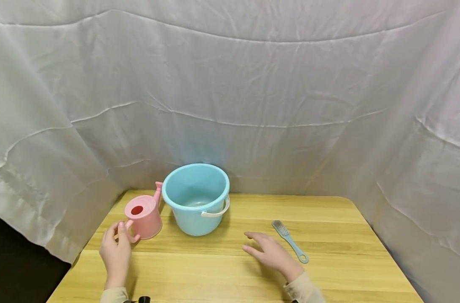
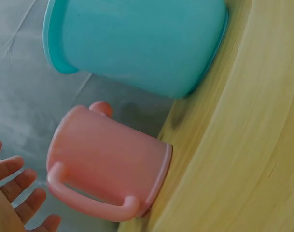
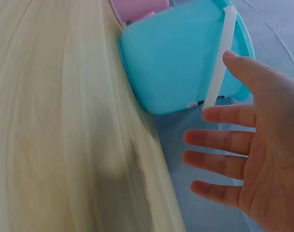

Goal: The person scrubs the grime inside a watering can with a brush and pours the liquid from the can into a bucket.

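A pink watering can [image 1: 145,219] stands upright on the left of the table, its handle toward my left hand [image 1: 116,252]. That hand is right beside the handle [image 2: 91,203], fingers slightly bent and apart from one another, with nothing held. A light blue bucket [image 1: 197,221] stands upright just right of the can, its white handle [image 3: 219,67] hanging down on the right side. My right hand [image 1: 268,252] is over the table, right of and nearer than the bucket, fingers extended, palm empty. Close behind its wrist lies a blue-handled brush [image 1: 290,242], bristles up.
The wooden table [image 1: 199,273] has its far edge against a grey-white curtain [image 1: 275,105], which also hangs along both sides. The can's spout [image 1: 158,191] reaches up close to the bucket's rim. A dark area [image 1: 17,261] lies beyond the table at the left.
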### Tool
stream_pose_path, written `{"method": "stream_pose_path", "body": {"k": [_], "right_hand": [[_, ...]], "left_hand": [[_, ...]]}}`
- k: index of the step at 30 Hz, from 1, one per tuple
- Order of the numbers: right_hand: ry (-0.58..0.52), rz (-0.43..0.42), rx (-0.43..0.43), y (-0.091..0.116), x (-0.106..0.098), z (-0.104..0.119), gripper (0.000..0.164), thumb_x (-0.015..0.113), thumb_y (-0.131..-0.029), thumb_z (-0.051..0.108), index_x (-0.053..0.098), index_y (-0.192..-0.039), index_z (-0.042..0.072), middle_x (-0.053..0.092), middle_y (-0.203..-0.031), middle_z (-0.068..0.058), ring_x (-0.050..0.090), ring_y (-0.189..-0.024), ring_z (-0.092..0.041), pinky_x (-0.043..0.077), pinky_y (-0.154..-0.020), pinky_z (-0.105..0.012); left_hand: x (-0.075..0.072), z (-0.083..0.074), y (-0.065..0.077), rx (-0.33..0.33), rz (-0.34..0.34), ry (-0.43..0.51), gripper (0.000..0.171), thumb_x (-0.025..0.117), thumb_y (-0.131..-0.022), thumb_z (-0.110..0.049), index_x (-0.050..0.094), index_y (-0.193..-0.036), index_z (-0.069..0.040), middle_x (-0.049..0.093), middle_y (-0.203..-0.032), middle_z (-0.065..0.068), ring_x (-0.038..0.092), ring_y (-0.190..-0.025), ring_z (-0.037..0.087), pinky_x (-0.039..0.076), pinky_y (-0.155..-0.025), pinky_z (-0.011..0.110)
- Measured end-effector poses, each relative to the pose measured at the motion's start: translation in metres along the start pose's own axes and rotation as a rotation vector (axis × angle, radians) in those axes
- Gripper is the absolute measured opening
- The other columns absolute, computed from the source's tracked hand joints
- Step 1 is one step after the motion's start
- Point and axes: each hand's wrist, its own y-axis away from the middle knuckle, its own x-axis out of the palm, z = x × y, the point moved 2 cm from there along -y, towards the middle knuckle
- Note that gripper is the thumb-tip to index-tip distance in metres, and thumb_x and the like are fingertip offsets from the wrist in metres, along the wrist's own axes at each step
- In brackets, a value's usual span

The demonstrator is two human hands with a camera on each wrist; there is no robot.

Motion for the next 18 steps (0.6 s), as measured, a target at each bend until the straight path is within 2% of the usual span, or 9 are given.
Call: {"method": "stream_pose_path", "body": {"k": [4, 6, 8, 10, 13, 15, 18], "right_hand": [[-0.011, 0.018, -0.019, -0.005, 0.006, 0.007, 0.056, 0.049, -0.098, 0.05, 0.054, -0.137, 0.01, 0.06, -0.136, -0.008, 0.056, -0.126, -0.029, 0.046, -0.107, -0.05], [-0.017, 0.025, -0.028, -0.007, 0.009, 0.011, 0.055, 0.05, -0.099, 0.048, 0.054, -0.137, 0.009, 0.06, -0.136, -0.008, 0.056, -0.126, -0.029, 0.046, -0.108, -0.05], [-0.02, 0.034, -0.036, -0.01, 0.012, 0.015, 0.055, 0.049, -0.099, 0.048, 0.053, -0.137, 0.009, 0.059, -0.136, -0.008, 0.056, -0.127, -0.029, 0.045, -0.108, -0.05], [-0.024, 0.044, -0.039, -0.012, 0.015, 0.019, 0.056, 0.048, -0.099, 0.05, 0.053, -0.138, 0.01, 0.059, -0.137, -0.007, 0.055, -0.128, -0.029, 0.045, -0.108, -0.05], [-0.032, 0.054, -0.047, -0.016, 0.019, 0.027, 0.056, 0.048, -0.098, 0.051, 0.053, -0.138, 0.011, 0.058, -0.138, -0.005, 0.054, -0.129, -0.028, 0.044, -0.109, -0.05], [-0.033, 0.06, -0.055, -0.018, 0.022, 0.032, 0.056, 0.047, -0.099, 0.051, 0.053, -0.138, 0.012, 0.058, -0.138, -0.004, 0.055, -0.128, -0.027, 0.045, -0.109, -0.049], [-0.038, 0.066, -0.074, -0.02, 0.026, 0.039, 0.056, 0.047, -0.099, 0.051, 0.053, -0.138, 0.011, 0.058, -0.138, -0.005, 0.055, -0.128, -0.027, 0.046, -0.109, -0.048]], "left_hand": [[0.002, 0.009, -0.003, -0.071, -0.015, 0.022, 0.04, 0.046, -0.103, -0.027, 0.062, -0.119, 0.006, 0.06, -0.111, 0.023, 0.041, -0.09, -0.006, 0.037, -0.076, 0.019], [0.003, 0.013, -0.004, -0.115, -0.009, 0.031, 0.042, 0.044, -0.103, -0.03, 0.061, -0.121, 0.005, 0.059, -0.113, 0.021, 0.043, -0.094, 0.001, 0.036, -0.081, 0.023], [0.005, 0.016, -0.005, -0.181, 0.019, 0.067, 0.045, 0.043, -0.104, -0.034, 0.059, -0.124, 0.003, 0.059, -0.114, 0.017, 0.045, -0.095, 0.003, 0.038, -0.083, 0.02], [0.007, 0.02, -0.006, -0.265, 0.054, 0.143, 0.047, 0.043, -0.103, -0.038, 0.056, -0.127, 0.0, 0.058, -0.113, 0.009, 0.048, -0.094, 0.002, 0.044, -0.084, 0.012], [0.01, 0.026, -0.007, -0.378, 0.096, 0.272, 0.042, 0.044, -0.101, -0.042, 0.055, -0.125, -0.009, 0.053, -0.107, -0.002, 0.049, -0.091, -0.001, 0.05, -0.074, 0.003], [0.013, 0.029, -0.007, -0.421, 0.106, 0.345, 0.032, 0.046, -0.101, -0.041, 0.054, -0.118, -0.015, 0.049, -0.102, -0.005, 0.05, -0.09, 0.001, 0.053, -0.07, 0.005], [0.015, 0.032, -0.007, -0.465, 0.126, 0.416, 0.024, 0.046, -0.1, -0.042, 0.051, -0.111, -0.022, 0.047, -0.102, -0.005, 0.052, -0.091, 0.005, 0.057, -0.072, 0.012]]}}
